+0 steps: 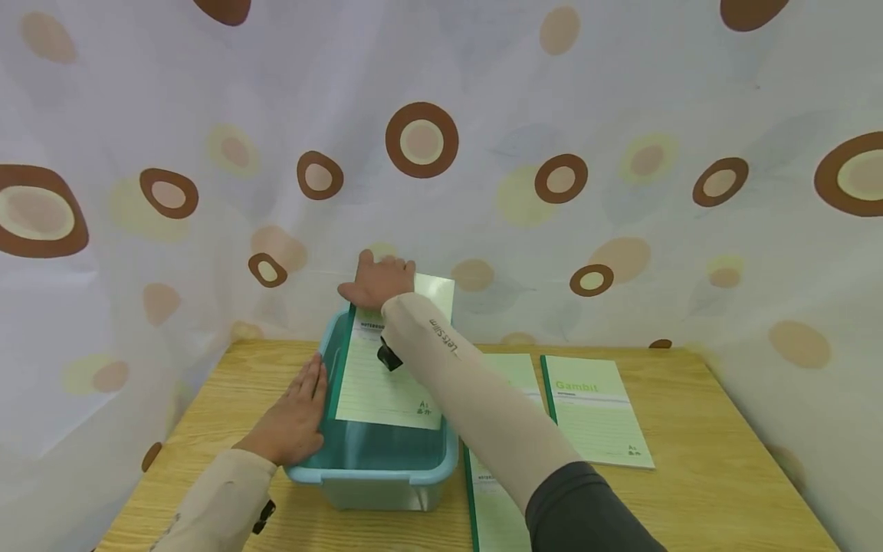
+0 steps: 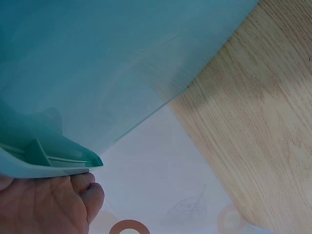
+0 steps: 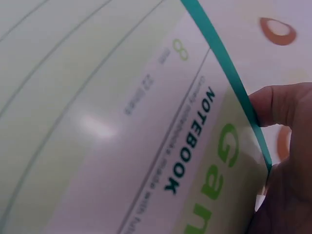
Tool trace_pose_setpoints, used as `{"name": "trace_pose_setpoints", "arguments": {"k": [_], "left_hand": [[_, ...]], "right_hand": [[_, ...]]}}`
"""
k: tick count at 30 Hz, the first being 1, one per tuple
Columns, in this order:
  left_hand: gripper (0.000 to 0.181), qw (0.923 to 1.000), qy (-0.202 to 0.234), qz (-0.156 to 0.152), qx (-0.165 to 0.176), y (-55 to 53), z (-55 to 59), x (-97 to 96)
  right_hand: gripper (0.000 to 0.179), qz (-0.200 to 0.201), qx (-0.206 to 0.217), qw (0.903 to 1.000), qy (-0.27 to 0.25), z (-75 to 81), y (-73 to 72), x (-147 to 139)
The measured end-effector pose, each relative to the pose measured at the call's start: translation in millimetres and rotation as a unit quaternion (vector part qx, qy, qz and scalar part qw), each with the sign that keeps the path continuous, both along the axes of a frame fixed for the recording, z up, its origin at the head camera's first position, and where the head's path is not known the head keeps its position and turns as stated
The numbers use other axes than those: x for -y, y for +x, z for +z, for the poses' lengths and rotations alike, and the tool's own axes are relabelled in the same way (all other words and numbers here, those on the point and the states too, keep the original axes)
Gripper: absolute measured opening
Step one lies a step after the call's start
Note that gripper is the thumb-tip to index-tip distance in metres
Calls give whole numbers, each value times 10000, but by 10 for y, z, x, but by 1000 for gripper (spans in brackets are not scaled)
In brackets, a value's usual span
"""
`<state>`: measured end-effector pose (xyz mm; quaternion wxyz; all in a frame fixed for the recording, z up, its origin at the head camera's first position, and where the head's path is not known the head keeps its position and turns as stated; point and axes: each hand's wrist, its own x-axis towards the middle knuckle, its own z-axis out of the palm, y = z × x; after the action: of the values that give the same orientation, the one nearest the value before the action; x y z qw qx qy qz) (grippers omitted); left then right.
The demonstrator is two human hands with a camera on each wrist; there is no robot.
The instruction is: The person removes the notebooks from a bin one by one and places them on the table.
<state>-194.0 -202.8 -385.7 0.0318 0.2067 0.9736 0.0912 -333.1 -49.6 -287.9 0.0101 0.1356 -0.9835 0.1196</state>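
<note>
My right hand [image 1: 378,282] grips a notebook [image 1: 386,383] near the top of its green spine. The notebook has a pale green ruled cover and tilts over a blue plastic bin [image 1: 372,483]; its lower edge is above the bin's inside. In the right wrist view, the thumb and palm of the hand [image 3: 282,146] lie at the green spine, and the other fingers are hidden behind the notebook. My left hand [image 1: 293,418] holds the bin's left rim, thumb toward the inside. The left wrist view shows that hand [image 2: 48,202] against the rim.
A notebook marked Gambit [image 1: 596,410] lies on the right of the wooden table [image 1: 710,460]. Nearer the bin lie another notebook [image 1: 513,368] and one toward the front edge [image 1: 497,510], both partly covered by my right arm. A patterned cloth [image 1: 483,77] hangs behind.
</note>
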Motion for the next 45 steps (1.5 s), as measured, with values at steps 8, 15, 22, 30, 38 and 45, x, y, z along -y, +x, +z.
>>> {"name": "trace_pose_setpoints", "arguments": {"k": [8,15,22,30,38,45], "left_hand": [[82,9999,129,-28,-108,23,-5,-8],[79,9996,137,-110,-205,15,-3,11],[80,9999,118,-67,-25,11,7,-19],[80,9999,103,-104,-82,12,5,-10],[79,9997,90,-151,-164,1,-10,17],[80,9998,129,-135,-115,4,-14,10]], "right_hand": [[39,367,-362,9965,-663,588,264,-369],[38,438,-589,9919,-1037,917,515,-791],[31,365,-813,9907,-1032,741,727,-1356],[20,200,-956,9918,-828,114,902,-2075],[17,193,-639,9949,-753,-579,1008,-2613],[23,334,-487,9954,-756,-1218,995,-3003]]}}
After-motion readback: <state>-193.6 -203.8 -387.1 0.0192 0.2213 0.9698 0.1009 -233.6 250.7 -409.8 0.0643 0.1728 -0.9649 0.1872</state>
